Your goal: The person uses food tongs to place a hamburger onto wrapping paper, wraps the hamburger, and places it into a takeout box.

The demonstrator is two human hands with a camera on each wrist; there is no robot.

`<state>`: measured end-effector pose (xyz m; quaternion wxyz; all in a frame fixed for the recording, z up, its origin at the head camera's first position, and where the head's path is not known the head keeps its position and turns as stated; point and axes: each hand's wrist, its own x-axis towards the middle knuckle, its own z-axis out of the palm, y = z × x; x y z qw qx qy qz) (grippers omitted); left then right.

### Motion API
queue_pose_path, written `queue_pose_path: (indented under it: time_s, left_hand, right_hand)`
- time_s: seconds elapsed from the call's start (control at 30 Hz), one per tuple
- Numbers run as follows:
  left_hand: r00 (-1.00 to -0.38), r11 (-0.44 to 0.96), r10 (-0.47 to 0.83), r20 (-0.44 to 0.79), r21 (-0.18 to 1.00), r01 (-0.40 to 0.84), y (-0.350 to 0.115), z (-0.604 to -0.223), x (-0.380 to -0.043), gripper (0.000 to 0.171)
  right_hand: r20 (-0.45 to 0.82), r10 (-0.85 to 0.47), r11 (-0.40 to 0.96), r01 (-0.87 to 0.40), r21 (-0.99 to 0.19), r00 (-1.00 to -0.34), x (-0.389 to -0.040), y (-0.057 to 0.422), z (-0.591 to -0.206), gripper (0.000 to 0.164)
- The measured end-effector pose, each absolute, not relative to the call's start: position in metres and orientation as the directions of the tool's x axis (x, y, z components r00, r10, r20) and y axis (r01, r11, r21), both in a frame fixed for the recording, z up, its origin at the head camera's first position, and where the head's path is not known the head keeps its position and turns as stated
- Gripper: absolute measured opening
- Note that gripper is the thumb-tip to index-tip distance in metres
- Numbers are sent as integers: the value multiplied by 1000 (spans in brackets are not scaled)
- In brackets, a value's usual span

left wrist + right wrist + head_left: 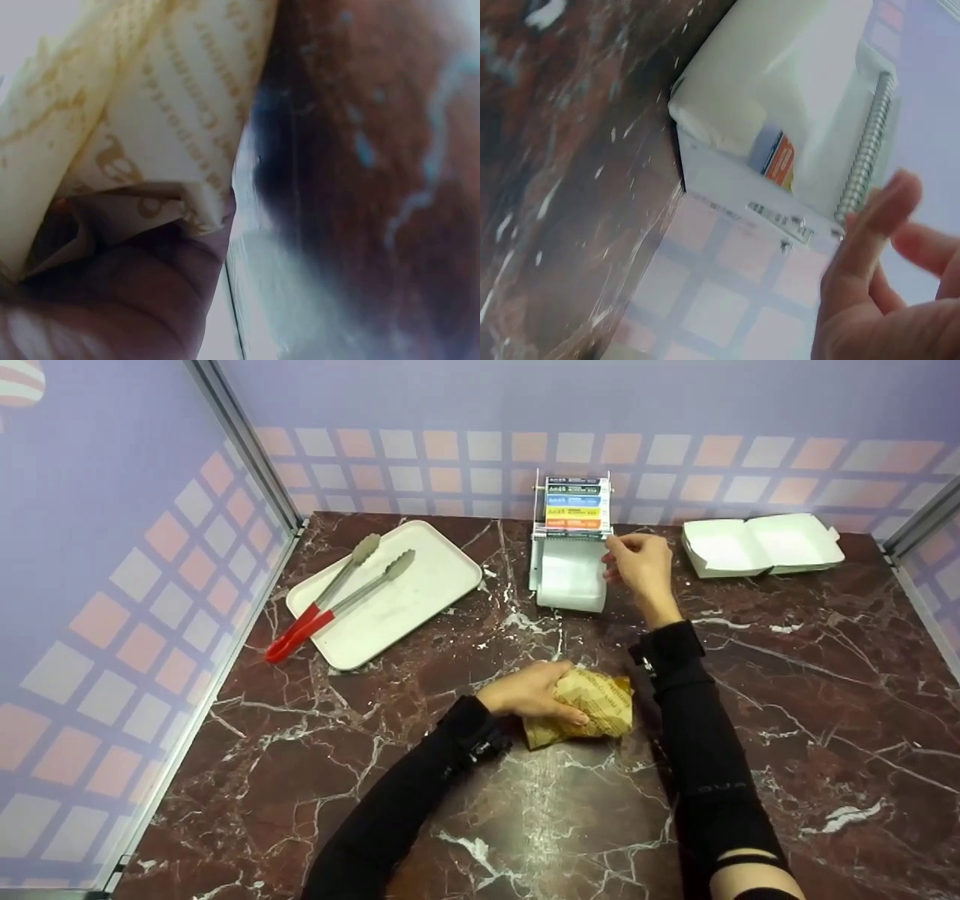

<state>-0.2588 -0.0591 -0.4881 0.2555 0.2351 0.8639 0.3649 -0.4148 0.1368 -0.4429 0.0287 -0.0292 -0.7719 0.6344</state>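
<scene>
My left hand (531, 691) grips a parcel wrapped in printed tan paper (600, 709) low over the table, thumb on the near side. In the left wrist view, the folded paper (187, 97) lies against the hand (127, 300); its contents are hidden. My right hand (643, 566) is at the right side of a white label dispenser (571, 577) with several coloured label strips (576, 510) across its top. Up close in the right wrist view, the fingers (862, 247) are near the end of the dispenser's coiled bar (866, 150), with nothing visible between them.
To the left, red-handled tongs (300, 634) lie across a white tray (405, 615). An opened white takeaway box (795, 544) stands at the back right. Patterned panels (420, 457) border the marbled table (825, 682) at the back and sides.
</scene>
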Motion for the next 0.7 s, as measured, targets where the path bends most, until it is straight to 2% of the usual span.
queue_pose_path:
  time_s: [0.1, 0.23, 0.33, 0.43, 0.53, 0.6, 0.7]
  left_hand:
    - [-759, 617, 592, -272, 758, 210, -58, -488, -258, 71]
    - [-754, 613, 596, -275, 763, 206, -55, -489, -257, 72]
    - [-755, 633, 584, -299, 749, 193, -54, -489, -257, 87]
    - [-757, 646, 571, -317, 743, 177, -54, -489, -258, 95]
    - [-755, 636, 572, -320, 754, 163, -56, -488, -259, 87]
    - [-756, 642, 570, -323, 749, 164, -57, -488, -259, 88]
    - [-753, 640, 577, -315, 748, 177, -59, -488, -259, 86]
  right_hand:
    - [54, 133, 218, -24, -976, -990, -419, 131, -444, 32]
    - [147, 198, 375, -64, -925, -969, -423, 128, -446, 25]
    - [167, 227, 436, -54, -898, -959, -425, 130, -446, 24]
    - [97, 235, 318, -18, -948, -967, -427, 132, -444, 28]
    - [0, 225, 131, 30, -991, -974, -429, 133, -443, 29]
    - [-38, 213, 46, 49, -998, -976, -430, 132, -444, 24]
    - [-44, 206, 11, 47, -999, -978, -430, 129, -446, 15]
